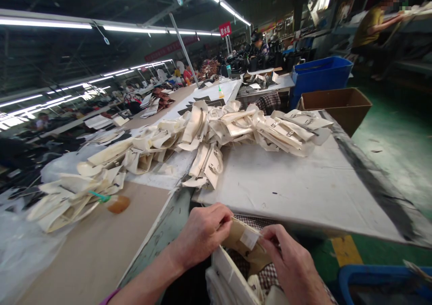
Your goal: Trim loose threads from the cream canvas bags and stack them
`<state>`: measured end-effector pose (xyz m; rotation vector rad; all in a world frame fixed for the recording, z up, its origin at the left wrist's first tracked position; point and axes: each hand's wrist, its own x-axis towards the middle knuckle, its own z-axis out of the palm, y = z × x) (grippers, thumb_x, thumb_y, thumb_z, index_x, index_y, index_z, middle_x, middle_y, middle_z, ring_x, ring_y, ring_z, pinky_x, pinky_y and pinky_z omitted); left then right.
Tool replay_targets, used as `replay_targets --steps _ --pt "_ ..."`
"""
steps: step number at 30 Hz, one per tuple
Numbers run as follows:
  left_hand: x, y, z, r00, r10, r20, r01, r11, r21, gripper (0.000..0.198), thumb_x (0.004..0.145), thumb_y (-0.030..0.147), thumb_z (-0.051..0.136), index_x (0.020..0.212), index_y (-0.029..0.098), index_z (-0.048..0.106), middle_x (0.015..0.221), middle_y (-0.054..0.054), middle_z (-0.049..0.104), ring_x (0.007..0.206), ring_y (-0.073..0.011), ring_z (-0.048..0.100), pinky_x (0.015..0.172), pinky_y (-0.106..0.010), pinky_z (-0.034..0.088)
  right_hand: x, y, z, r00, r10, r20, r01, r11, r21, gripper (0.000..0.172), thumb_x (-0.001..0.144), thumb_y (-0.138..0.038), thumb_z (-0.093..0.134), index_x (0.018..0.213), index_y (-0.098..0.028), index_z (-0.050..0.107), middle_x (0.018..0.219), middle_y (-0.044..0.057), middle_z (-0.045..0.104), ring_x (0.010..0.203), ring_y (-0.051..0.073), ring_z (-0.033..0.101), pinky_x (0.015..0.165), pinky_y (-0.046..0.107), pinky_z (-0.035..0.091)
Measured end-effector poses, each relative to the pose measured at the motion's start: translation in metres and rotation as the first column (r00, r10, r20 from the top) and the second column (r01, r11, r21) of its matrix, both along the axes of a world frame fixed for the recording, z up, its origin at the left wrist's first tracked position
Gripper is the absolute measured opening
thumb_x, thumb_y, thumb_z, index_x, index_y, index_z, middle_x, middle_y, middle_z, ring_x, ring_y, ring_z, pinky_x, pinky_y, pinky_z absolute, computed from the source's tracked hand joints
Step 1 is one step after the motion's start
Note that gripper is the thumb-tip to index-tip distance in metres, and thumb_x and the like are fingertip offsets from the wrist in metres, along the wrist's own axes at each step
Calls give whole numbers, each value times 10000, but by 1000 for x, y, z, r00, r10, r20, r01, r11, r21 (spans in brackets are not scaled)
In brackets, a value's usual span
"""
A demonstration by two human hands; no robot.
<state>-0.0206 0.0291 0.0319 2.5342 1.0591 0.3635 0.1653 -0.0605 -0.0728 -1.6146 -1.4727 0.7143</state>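
Low in front of me, near the table's front edge, is a cream handbag (232, 273) with its mouth spread and its tan inside showing. My left hand (209, 226) is closed, pinching the bag's upper rim at the left. Thumb and fingers of my right hand (286, 255) pinch the same rim at the right, beside a small white patch (249, 239) on the inner wall. The bag's lower part runs out of view. Checked brown-and-white cloth (270, 275) shows behind and below it.
Many cream bags (232, 125) lie heaped across the white-topped table (290, 183). A bottle of amber liquid (118, 204) with a green nozzle lies at the left. A blue bin (320, 73) and a brown box (337, 105) stand beyond; a blue tub (381, 271) is at lower right.
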Motion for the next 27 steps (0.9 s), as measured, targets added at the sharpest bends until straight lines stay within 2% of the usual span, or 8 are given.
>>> replay_targets --steps 4,8,12,16,19,23,27 --pt "0 1 -4 998 34 47 -33 999 -19 121 836 111 502 734 166 537 791 -13 654 702 -126 591 660 -227 423 4 1 -2 999 33 -3 -33 999 13 161 919 -303 461 821 -234 568 714 -25 624 593 144 579 583 230 460" --pt "2 3 -3 997 49 64 -45 997 -55 128 825 125 508 709 167 541 762 -5 652 671 -118 579 634 -220 417 7 3 1 999 47 -4 -47 999 19 149 923 -303 472 858 -234 587 762 -18 649 653 148 614 615 225 487" --pt "5 5 2 992 123 38 -116 981 -155 69 817 153 517 765 187 547 698 26 624 627 -113 561 601 -211 420 10 4 8 995 99 -14 -98 992 82 197 933 -254 437 971 -236 629 899 22 682 775 164 651 694 239 514" --pt "6 9 6 983 176 47 -155 944 -291 60 787 163 541 812 203 504 755 32 650 685 -120 599 638 -210 452 13 3 8 994 112 5 -112 992 60 252 945 -245 422 1028 -231 659 1013 45 705 904 183 662 803 262 519" --pt "6 12 7 974 210 86 -158 901 -403 104 768 162 551 810 207 467 775 33 661 714 -124 618 631 -207 462 14 1 6 989 144 32 -145 989 32 266 958 -276 420 1056 -236 664 985 33 732 851 178 685 759 249 527" --pt "8 14 9 964 231 130 -128 836 -534 133 759 160 560 796 200 439 776 25 660 713 -125 618 631 -214 469 16 0 10 984 155 84 -156 988 8 302 964 -256 400 971 -223 700 874 24 741 737 163 680 704 239 507" --pt "10 14 14 972 208 111 -111 819 -563 93 772 162 564 773 184 473 764 21 641 708 -120 596 640 -218 462 25 3 21 966 246 80 -242 968 -66 326 962 -275 398 855 -217 700 717 -6 696 616 136 623 589 212 448"
